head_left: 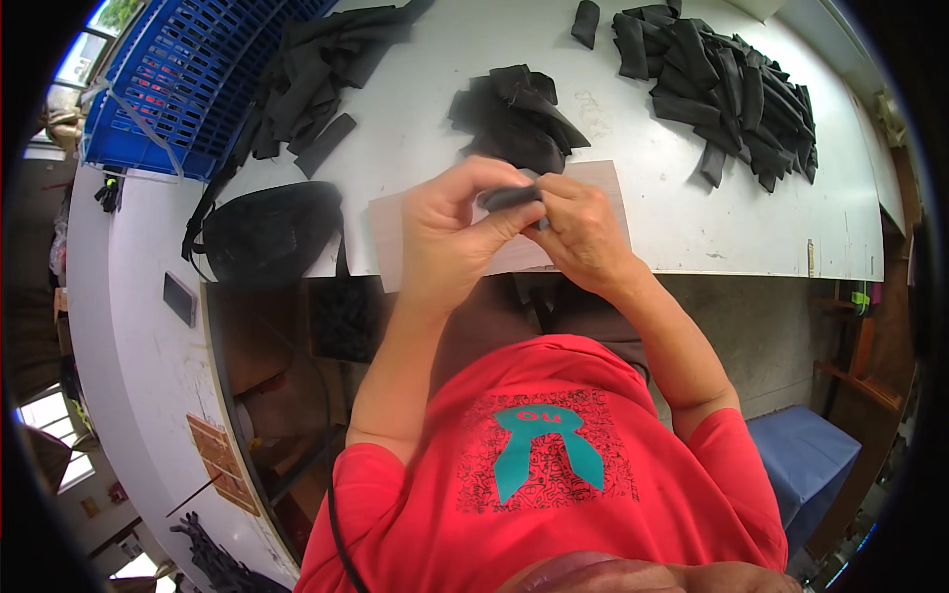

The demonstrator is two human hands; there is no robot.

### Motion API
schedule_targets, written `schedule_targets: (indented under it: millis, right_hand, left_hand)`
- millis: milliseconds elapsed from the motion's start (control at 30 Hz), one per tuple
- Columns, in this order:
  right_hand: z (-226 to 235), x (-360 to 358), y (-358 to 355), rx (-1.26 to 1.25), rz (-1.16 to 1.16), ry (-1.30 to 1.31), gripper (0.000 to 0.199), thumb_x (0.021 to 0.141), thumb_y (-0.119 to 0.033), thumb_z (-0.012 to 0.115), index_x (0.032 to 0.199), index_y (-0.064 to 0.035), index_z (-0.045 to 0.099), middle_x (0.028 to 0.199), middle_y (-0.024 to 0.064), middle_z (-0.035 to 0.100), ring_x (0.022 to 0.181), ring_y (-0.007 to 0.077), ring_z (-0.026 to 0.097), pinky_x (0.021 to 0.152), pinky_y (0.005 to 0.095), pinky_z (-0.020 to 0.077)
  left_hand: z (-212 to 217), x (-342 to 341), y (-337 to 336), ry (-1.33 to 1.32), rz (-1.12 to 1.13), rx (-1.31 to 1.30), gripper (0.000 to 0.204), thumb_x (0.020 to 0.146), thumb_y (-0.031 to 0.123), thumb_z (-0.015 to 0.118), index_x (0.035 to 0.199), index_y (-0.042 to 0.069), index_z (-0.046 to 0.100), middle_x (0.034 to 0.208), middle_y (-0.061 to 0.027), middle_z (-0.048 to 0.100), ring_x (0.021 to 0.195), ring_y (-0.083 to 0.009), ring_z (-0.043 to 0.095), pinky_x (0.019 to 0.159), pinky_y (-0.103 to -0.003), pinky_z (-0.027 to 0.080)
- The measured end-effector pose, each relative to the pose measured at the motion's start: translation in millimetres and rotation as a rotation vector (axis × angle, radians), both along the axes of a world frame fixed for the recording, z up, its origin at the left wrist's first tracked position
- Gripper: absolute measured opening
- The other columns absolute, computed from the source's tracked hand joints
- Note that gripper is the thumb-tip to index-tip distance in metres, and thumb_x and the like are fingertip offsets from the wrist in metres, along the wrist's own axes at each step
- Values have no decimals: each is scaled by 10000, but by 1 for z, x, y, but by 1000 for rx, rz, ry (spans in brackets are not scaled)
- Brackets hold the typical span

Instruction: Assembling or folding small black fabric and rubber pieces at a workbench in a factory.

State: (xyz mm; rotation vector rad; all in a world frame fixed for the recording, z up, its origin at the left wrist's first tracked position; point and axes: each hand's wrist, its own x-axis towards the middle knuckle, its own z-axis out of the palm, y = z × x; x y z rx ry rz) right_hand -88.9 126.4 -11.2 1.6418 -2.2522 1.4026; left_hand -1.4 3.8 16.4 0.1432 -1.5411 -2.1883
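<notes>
Two-handed pinch on the dark fabric piece (509, 197), with left hand (450, 212) and right hand (585, 222); pull gently and evenly to avoid creasing.

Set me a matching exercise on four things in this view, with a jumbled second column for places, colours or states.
Column one
1. Crate
2. Bag
3. Board
4. Small dark piece

Column two
A. Lying flat beneath the hands
B. Held between the fingers of the left hand and right hand
C. Blue, with openwork sides
D. Black, to the left of the board

Pairs: 1-C, 2-D, 3-A, 4-B
</notes>
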Motion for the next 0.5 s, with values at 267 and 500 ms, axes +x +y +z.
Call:
schedule_targets:
  millis: [267,500]
  right_hand:
    - [-45,0,-4,82,2,-162,107,788,-144,614,832,-49,591,696,115,579,629,302,555,540,390,428]
    - [3,-4,-2,200,2,-89,225,806,-234,601,716,-32,563,660,110,562,632,289,557,522,382,424]
  left_hand:
    - [6,-4,3,-327,35,-607,111,716,3,672,822,-13,643,783,-45,634,721,-85,569,697,-203,443]
    - [-4,10,6,49,118,-129,195,826,105,607,970,-27,601,900,-111,638,857,-187,595,761,-294,467]
